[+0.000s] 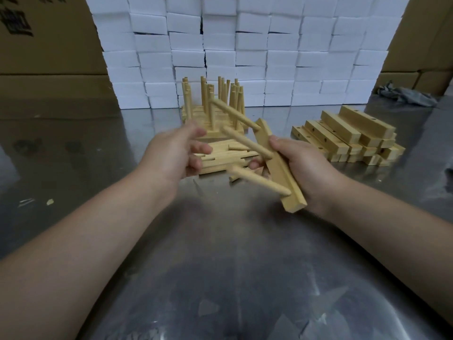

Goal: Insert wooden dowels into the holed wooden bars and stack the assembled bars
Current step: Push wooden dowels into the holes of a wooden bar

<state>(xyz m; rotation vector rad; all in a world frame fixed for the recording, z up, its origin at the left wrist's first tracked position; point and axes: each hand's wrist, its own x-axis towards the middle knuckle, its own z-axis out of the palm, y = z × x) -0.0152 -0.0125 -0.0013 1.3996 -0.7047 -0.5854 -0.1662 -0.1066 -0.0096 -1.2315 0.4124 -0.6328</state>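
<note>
Assembly above the steel bench (220, 253): right hand (306, 170) grips a pale wooden bar (282, 175) carrying three round dowels (247, 143), left hand (176, 153) open and empty; best set level, dowels up, on the far-edge stack (215, 119).

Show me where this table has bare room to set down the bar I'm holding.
Widest bare patch: the near table between the forearms, before the loose dowels. Also bare, but for scraps: the left side, between the cardboard boxes and the assembled stack. A narrower strip separates that stack from the holed bars. Crowded: the middle, around dowels and stack.
</note>
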